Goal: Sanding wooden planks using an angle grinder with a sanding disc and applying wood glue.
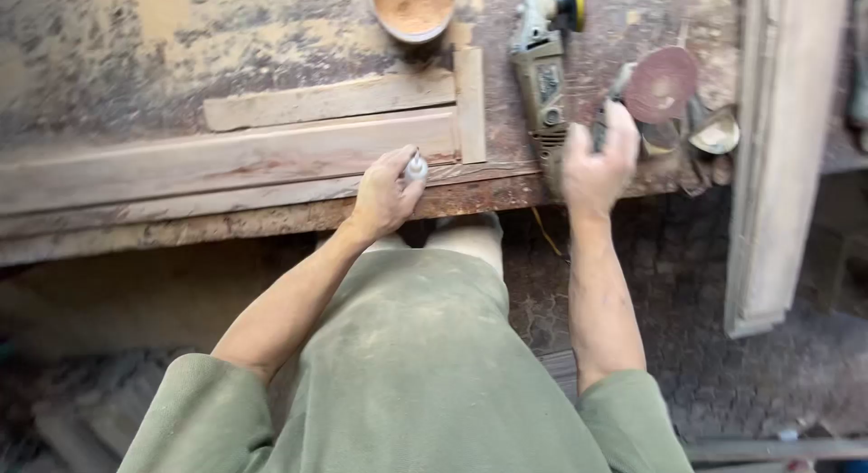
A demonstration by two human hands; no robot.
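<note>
**Two hands busy at a dusty workbench**

From where I stand, the person leans over a worn, stained workbench (136,39), both bare arms stretched out from green sleeves. The left hand (384,197) is curled into a loose fist around a small white bottle (415,168), its pale tip poking up between thumb and forefinger. That bottle sits right at the near edge of a long wooden moulding strip (226,161) that runs along the bench; the hand rests against the front lip of the bench just below it.

The right hand (597,161) is closed around a dark handle (604,120) of a tool whose reddish-brown round sanding disc (662,82) stands just beyond the knuckles. What sort of tool it is I cannot tell, since the fingers cover most of it.

Between the two hands lies an angle grinder (541,70), lengthwise away from the person, its yellow-rimmed head at the far end. A shorter wooden batten (325,100) lies above the moulding, meeting a short upright piece (470,102) at a corner. Beyond them stands a round bowl of tan sawdust (412,7). A tall pale wooden frame piece (778,147) leans at the right.
</note>
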